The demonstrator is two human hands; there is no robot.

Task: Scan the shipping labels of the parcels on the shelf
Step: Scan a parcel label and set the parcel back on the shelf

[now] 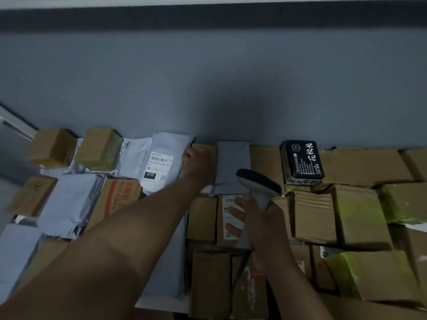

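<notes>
Right hand (261, 224) wraps the handle of a grey barcode scanner (257, 188), fingers curled round the grip, dark scan head tilted up and left, cable trailing down under the wrist. Scanner sits above a cardboard box with a white label (227, 218); label partly hidden behind the fingers.

Left hand (198, 165) reaches far forward, fingers curled over the right edge of a grey poly mailer (166, 162), gripping it. Mailer stands tilted against the grey wall (208, 77), its shipping label (159, 168) facing up: barcode, black "010" block, small QR code.

Just right of the left hand, a plain grey mailer (233, 167). Further right, a black packet with white Chinese print (301, 162) on top of brown boxes. Yellow-green taped boxes (360, 218) at right. Left side: two small taped cartons (99, 148) by the wall, more grey mailers, a box with red print (120, 199). White shelf edge (161, 304) shows at bottom.
</notes>
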